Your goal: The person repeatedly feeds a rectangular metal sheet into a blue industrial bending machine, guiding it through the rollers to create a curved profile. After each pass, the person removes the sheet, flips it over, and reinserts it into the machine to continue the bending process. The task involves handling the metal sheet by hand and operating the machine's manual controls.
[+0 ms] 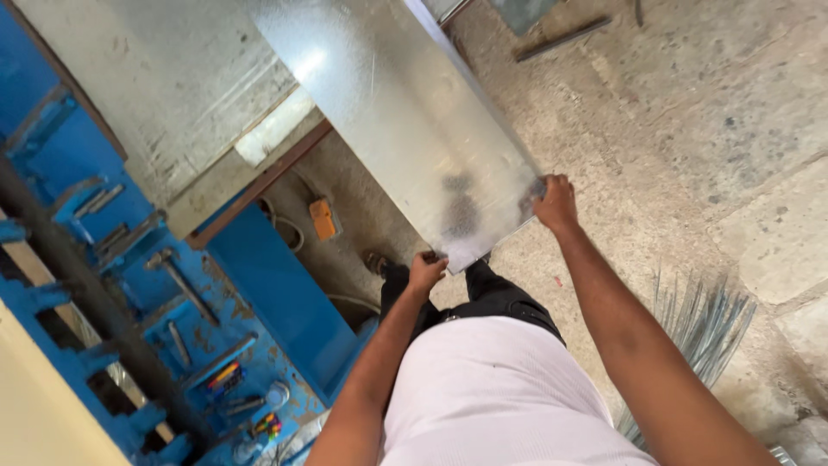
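Sheet: galvanised metal sheet (405,112), long and narrow, runs from the top centre of the frame down to its near short edge at the centre, over the concrete floor (690,129)
Long axis: points away from the person, tilted toward the upper left of the frame; near end low, far end cut off by the top edge
Left hand: left hand (425,272) clenched on the near corner, at the lowest point of the sheet, fingers curled over the edge
Right hand: right hand (556,203) grasping the other near corner, higher and further right in the frame (arm stretched out more than the left)
Which is nearer: left hand sits closer to the body; right hand reaches further out, so the near edge slants up to the right
Bearing: sheet lies wholly ahead of both hands; nothing of it behind them
Left of frame: blue machine (259,285) with hammer (177,280) and small tools lying on it, well apart from the sheet's near edge
Lower right: bundle of thin metal rods (703,328) on the floor, apart from the right arm
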